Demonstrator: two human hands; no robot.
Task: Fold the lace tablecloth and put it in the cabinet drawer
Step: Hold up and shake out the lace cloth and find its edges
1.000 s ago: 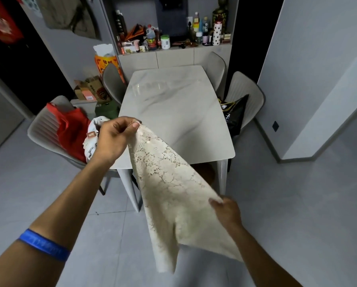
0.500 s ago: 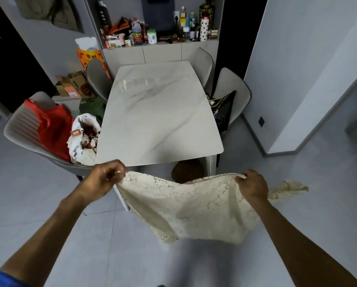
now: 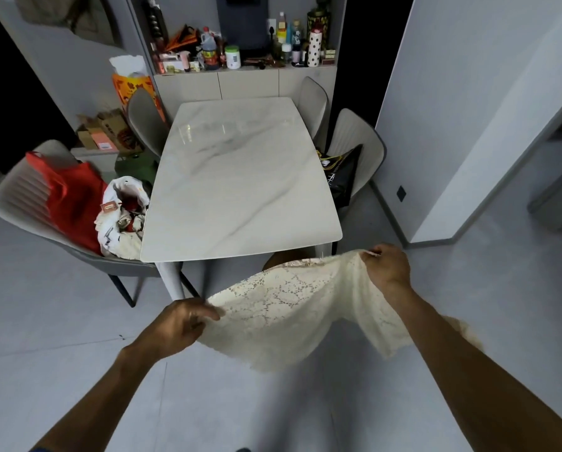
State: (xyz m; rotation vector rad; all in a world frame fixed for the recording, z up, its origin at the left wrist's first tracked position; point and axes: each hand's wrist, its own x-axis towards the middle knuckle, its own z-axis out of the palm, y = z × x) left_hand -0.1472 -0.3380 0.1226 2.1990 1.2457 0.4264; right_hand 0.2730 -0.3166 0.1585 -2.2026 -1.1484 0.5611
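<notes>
We've swung the lace tablecloth from a steep hang to nearly level before the bench, left hand and right hand each gripping an edge, ready for folding.

I'm scanning for anything readable and nothing comes through. The bottles and jars on the shelf at the back carry labels, but they're too small and blurred for me to make out a word. The orange bag has a printed pattern, no letters I can read. The cardboard boxes by the wall show marks I can't resolve. The black bag on the chair has pale printing, illegible.
</notes>
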